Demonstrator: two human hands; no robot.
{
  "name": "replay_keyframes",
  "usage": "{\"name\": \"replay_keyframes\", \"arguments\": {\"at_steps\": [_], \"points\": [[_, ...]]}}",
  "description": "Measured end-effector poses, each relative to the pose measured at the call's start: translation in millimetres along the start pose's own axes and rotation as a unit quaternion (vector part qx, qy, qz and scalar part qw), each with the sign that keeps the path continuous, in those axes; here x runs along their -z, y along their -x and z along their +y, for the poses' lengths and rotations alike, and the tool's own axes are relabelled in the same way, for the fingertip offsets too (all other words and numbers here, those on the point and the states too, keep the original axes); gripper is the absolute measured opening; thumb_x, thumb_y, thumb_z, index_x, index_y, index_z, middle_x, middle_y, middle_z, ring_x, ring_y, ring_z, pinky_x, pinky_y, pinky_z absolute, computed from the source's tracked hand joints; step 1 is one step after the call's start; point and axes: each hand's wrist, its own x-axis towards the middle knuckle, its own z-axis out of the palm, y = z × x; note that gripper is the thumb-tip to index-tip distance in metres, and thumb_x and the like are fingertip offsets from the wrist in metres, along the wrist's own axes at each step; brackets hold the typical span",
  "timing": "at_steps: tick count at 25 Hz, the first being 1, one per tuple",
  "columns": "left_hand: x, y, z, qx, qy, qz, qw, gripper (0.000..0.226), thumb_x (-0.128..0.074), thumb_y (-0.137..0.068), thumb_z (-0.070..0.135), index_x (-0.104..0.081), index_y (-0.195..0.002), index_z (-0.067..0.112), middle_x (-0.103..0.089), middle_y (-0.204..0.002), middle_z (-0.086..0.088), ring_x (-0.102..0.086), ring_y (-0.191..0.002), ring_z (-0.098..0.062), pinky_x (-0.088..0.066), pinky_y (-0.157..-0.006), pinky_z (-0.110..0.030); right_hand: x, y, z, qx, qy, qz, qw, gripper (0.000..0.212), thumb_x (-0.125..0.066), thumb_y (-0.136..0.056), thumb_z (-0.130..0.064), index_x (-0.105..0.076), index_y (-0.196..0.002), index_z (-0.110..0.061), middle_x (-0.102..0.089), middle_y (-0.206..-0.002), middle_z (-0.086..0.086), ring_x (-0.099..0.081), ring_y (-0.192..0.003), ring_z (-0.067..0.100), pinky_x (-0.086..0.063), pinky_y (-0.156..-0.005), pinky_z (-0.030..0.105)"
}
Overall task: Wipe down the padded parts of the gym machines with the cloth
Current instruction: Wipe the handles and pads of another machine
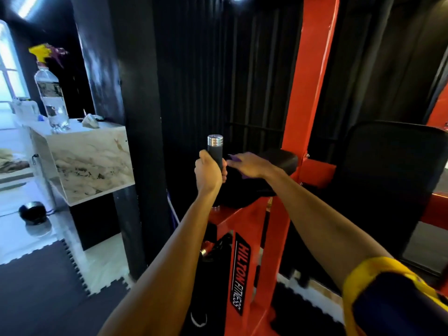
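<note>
While round handle [215, 151], left grip [208, 173] tight.

Purple cloth [233, 157] lies flat on the small black pad [281, 161], mostly hidden under the right hand [249, 164]. Only its edges peek out, at the fingertips and near the wrist. That pad is rounded and glossy, fixed to the red machine [312, 69]. Just right of it, a bigger black pad [388, 180] stands upright, tall and flat.
</note>
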Motion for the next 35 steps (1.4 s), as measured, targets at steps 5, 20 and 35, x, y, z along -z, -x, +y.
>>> {"name": "replay_keyframes", "arguments": {"at_steps": [5, 20, 35], "points": [[-1.5, 2.4, 2.7, 0.012, -0.003, 0.015, 1.000, 0.056, -0.021, -0.103, 0.028, -0.059, -0.068, 0.007, -0.055, -0.056, -0.008, -0.051, -0.047, -0.018, -0.042, -0.046, -0.029, -9.1, 36.3, 10.1, 0.204, 0.028, -0.015, 0.978, 0.042, -0.066, -0.098, -0.036, -0.060, -0.138, -0.024, -0.057, -0.141, -0.010, -0.045, -0.132, 0.000, -0.019, -0.115, 0.020], [-6.8, 4.2, 4.3, -0.023, -0.023, 0.034, 0.999, 0.058, -0.014, -0.111, 0.027, -0.054, -0.073, 0.009, -0.052, -0.056, -0.002, -0.046, -0.046, -0.015, -0.041, -0.046, -0.024, 12.0, -69.0, -4.9, 0.112, 0.068, -0.222, 0.966, 0.055, -0.046, -0.087, -0.080, -0.050, -0.137, -0.056, -0.062, -0.128, -0.018, -0.059, -0.118, 0.009, -0.040, -0.110, 0.047], [-11.4, 7.5, 3.9, -0.032, -0.018, 0.051, 0.998, 0.063, -0.011, -0.111, 0.028, -0.054, -0.068, 0.010, -0.050, -0.052, -0.003, -0.043, -0.043, -0.017, -0.038, -0.045, -0.028, 30.5, -38.8, 44.2, 0.006, 0.003, -0.017, 1.000, 0.035, -0.056, -0.094, -0.055, -0.067, -0.117, -0.031, -0.067, -0.110, -0.001, -0.061, -0.116, 0.026, -0.047, -0.104, 0.044]]}}
